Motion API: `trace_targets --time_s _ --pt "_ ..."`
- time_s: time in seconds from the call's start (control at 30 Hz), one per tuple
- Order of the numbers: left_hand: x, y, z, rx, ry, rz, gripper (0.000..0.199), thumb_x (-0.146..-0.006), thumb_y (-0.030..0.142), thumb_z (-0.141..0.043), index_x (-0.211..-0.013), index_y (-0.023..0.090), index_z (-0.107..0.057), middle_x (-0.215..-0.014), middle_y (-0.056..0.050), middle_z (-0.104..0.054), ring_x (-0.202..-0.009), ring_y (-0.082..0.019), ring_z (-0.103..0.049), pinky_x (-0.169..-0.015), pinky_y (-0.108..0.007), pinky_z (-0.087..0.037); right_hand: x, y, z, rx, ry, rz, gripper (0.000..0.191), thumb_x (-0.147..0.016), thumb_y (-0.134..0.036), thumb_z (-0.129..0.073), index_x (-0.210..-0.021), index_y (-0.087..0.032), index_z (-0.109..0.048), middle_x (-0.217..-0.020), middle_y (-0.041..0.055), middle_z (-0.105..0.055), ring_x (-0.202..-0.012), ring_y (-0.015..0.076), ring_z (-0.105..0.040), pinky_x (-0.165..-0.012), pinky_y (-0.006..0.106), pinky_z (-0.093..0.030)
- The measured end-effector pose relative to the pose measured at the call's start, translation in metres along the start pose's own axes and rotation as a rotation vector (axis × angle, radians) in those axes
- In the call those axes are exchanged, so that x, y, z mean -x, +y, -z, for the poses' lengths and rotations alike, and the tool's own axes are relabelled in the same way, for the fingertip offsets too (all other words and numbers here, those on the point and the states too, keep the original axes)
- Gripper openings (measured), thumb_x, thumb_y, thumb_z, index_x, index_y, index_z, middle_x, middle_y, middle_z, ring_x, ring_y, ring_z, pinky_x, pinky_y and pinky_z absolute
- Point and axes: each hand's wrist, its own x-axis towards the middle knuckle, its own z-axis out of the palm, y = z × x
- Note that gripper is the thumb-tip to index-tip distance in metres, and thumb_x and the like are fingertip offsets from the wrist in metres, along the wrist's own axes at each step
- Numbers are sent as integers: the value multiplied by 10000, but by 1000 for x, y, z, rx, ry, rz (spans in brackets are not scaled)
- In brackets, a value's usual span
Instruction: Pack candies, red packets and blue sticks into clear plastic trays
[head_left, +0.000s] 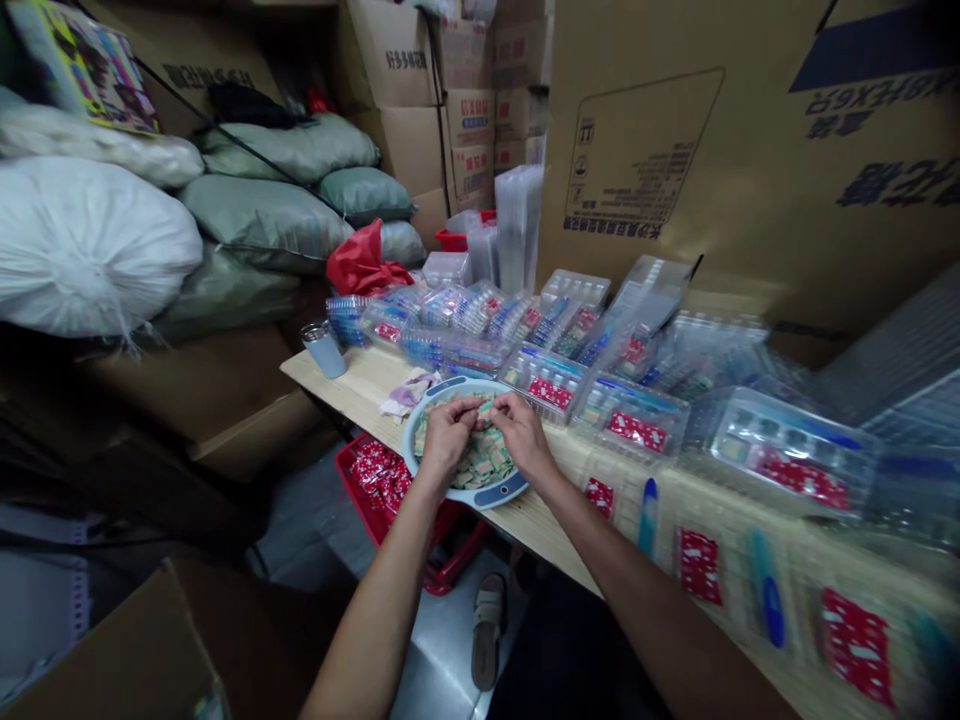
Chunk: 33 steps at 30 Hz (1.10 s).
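Pinching small tan packet [481, 407] | left hand [448, 437], right hand [523, 432]: grips pressed together | loose packets [484, 460] heaped in round tray [501, 492] | blister packs [547, 385] lined along tabletop [529, 525]

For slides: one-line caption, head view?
Left hand and right hand work over small tan-and-green pieces in a round blue tray on a wooden bench beside clear blister packs.

A pale wooden table [360, 375] bore rows of clear plastic blister packs [630, 430] with red labels, and a silver-capped pale blue tumbler [324, 350] stood near its far corner. Grey-green woven sacks [262, 225] and stacked brown cardboard cartons [405, 150] rose behind; a red plastic crate [442, 570] sat below, near a beige sandal [487, 630].
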Motion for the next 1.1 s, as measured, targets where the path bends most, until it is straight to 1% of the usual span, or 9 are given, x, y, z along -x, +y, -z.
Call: trace_targets --time_s 0.23,0.4,0.53,0.63,0.77,0.83,0.93,1.03,1.1 --pt "5 4 -2 28 -19 17 253 -739 265 -736 -965 162 -784 -687 -9 -692 -600 -138 -618 -642 -255 -517 0 3 -3 57 13 -29 98 -822 -345 -520 -815 -248 -526 -751 -8 -594 -752 211 -566 -720 326 -422" --pt "10 12 -4 18 -112 -41 446 -669 372 -860 -1049 154 -780 -924 -65 -774 -796 -185 -690 -747 -280 -543 -2 0 -4 105 55 -40 18 -825 -265 -506 -827 -251 -494 -757 -13 -588 -746 202 -568 -707 311 -424" --pt "9 13 -5 9 -85 -54 502 -634 398 -889 -1052 149 -763 -945 -69 -773 -814 -186 -692 -776 -291 -537 -2 -12 -2 143 23 -7 70 -849 -212 -491 -836 -235 -555 -748 -27 -612 -741 178 -594 -732 285 -462" --pt "3 14 -2 -16 -48 -58 467 -635 399 -871 -1003 135 -758 -874 -55 -755 -742 -168 -663 -735 -284 -516 13 -26 12 192 11 54 255 -860 -149 -467 -1032 -203 -647 -956 26 -682 -892 189 -628 -853 305 -482" --pt "4 23 -8 -94 51 -145 422 -647 387 -834 -969 127 -751 -802 -30 -712 -699 -153 -620 -697 -271 -487 71 -42 59 543 -51 199 395 -895 -115 -449 -1235 -169 -642 -1179 106 -650 -1097 237 -578 -993 365 -433" --pt "15 31 -24 -124 13 -194 397 -674 379 -815 -981 135 -749 -807 -27 -706 -712 -152 -619 -702 -267 -491 107 -44 85 778 -117 150 335 -913 -125 -456 -1154 -167 -685 -1123 114 -657 -1072 265 -566 -982 399 -420" --pt "41 33 -67 -155 -198 -227 368 -726 310 -784 -1057 156 -740 -855 -26 -712 -753 -151 -642 -723 -255 -508 152 -39 115 988 -214 23 326 -913 -128 -488 -1160 -140 -701 -1184 140 -651 -1128 291 -545 -997 428 -397" --pt "59 20 -116 -297 -382 -157 272 -762 191 -723 -1029 150 -744 -827 -29 -716 -740 -154 -658 -710 -248 -516 178 -32 127 1066 -262 -39 411 -915 -129 -489 -1288 -111 -663 -1342 165 -609 -1231 315 -506 -1040 450 -371" --pt "59 6 -142 -517 -402 -131 210 -788 139 -676 -982 141 -757 -808 -42 -730 -740 -167 -670 -722 -262 -518 186 -28 130 1079 -272 -48 437 -929 -137 -471 -1328 -98 -646 -1409 168 -581 -1271 321 -486 -1068 457 -352"
